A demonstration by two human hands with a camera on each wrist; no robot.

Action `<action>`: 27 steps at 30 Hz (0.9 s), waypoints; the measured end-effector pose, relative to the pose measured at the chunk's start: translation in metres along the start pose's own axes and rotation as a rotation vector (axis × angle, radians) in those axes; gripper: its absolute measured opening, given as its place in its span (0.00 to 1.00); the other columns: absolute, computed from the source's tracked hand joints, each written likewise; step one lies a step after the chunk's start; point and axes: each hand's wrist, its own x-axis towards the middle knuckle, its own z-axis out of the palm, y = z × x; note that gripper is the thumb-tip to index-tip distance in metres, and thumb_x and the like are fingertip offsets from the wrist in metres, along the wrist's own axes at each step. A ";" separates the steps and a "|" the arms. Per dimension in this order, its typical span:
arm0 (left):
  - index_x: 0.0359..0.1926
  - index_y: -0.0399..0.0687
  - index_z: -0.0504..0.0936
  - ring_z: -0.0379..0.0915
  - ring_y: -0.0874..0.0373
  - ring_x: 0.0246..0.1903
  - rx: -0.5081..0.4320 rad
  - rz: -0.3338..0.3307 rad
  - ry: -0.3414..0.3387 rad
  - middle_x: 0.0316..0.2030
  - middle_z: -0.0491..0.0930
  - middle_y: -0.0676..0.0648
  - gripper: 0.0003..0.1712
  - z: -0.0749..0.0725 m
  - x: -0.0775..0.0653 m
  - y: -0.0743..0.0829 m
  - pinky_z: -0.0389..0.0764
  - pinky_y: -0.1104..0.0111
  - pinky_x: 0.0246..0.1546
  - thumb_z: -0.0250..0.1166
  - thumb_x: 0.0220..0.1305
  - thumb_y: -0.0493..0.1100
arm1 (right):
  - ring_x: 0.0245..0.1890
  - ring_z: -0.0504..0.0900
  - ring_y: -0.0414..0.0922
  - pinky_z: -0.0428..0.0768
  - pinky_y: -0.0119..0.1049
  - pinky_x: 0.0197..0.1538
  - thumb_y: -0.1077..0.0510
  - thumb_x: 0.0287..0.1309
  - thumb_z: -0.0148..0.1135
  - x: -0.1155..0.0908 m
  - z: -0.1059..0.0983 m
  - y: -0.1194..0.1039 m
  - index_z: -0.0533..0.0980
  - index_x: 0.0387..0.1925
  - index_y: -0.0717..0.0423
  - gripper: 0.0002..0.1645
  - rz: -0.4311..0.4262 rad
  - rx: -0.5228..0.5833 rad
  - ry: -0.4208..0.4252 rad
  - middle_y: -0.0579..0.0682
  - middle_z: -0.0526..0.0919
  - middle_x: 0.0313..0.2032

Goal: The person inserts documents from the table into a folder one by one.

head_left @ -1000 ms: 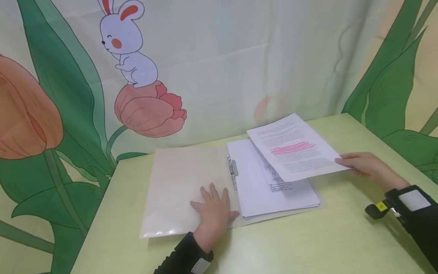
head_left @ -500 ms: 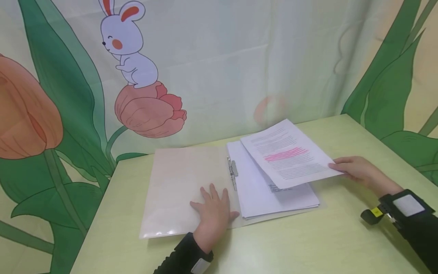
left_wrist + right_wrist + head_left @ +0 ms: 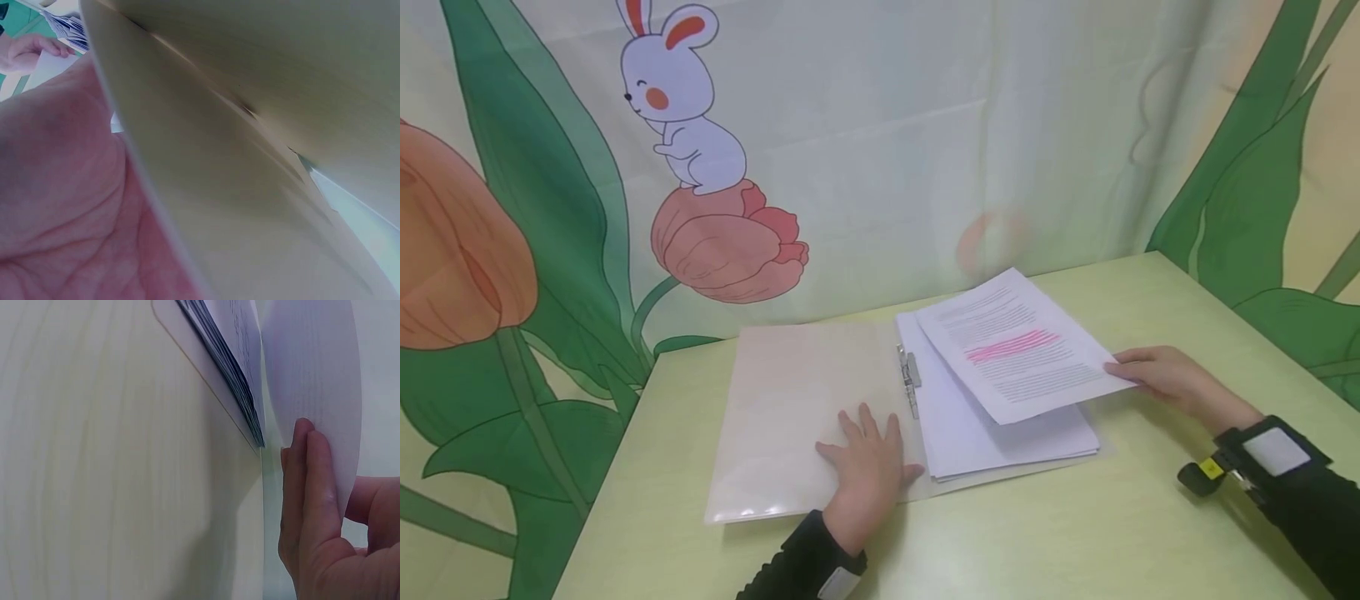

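Observation:
A clear-covered folder lies spread out on the table, with a metal clip along its spine. On its right half rests a stack of white paper. My left hand presses on the left cover with fingers spread; the left wrist view shows the palm beside the cover's edge. Between thumb and fingers, my right hand pinches the right corner of a printed sheet marked with pink highlighter lines. That sheet is raised at a slant over the stack. In the right wrist view, fingers lie along the sheet's underside.
The pale wooden table extends in front of the folder and to its right. Behind it hangs a curtain printed with a rabbit and tulips. Each wrist wears a black strap.
My right hand has moved left and slightly down with the sheet, which now covers more of the stack and hides the print beneath. The left hand stays in place.

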 end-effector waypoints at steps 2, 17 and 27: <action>0.72 0.60 0.66 0.54 0.34 0.68 -0.002 0.000 -0.002 0.70 0.58 0.38 0.47 0.000 0.000 0.000 0.63 0.32 0.49 0.56 0.57 0.76 | 0.45 0.74 0.52 0.74 0.30 0.39 0.50 0.72 0.55 0.000 0.003 -0.002 0.60 0.63 0.84 0.40 -0.004 -0.022 -0.005 0.76 0.66 0.58; 0.72 0.61 0.65 0.54 0.34 0.68 0.019 0.003 0.002 0.70 0.58 0.39 0.47 0.002 0.001 0.001 0.63 0.33 0.49 0.55 0.58 0.77 | 0.55 0.70 0.63 0.75 0.40 0.50 0.49 0.72 0.53 0.002 0.017 -0.009 0.59 0.63 0.83 0.40 -0.007 -0.028 -0.026 0.77 0.61 0.61; 0.72 0.61 0.66 0.54 0.34 0.68 0.026 -0.003 0.010 0.70 0.58 0.39 0.46 0.002 0.000 0.001 0.63 0.33 0.49 0.56 0.58 0.76 | 0.50 0.73 0.60 0.74 0.38 0.46 0.46 0.69 0.57 0.003 0.026 -0.012 0.60 0.64 0.81 0.42 0.023 -0.033 -0.032 0.76 0.63 0.61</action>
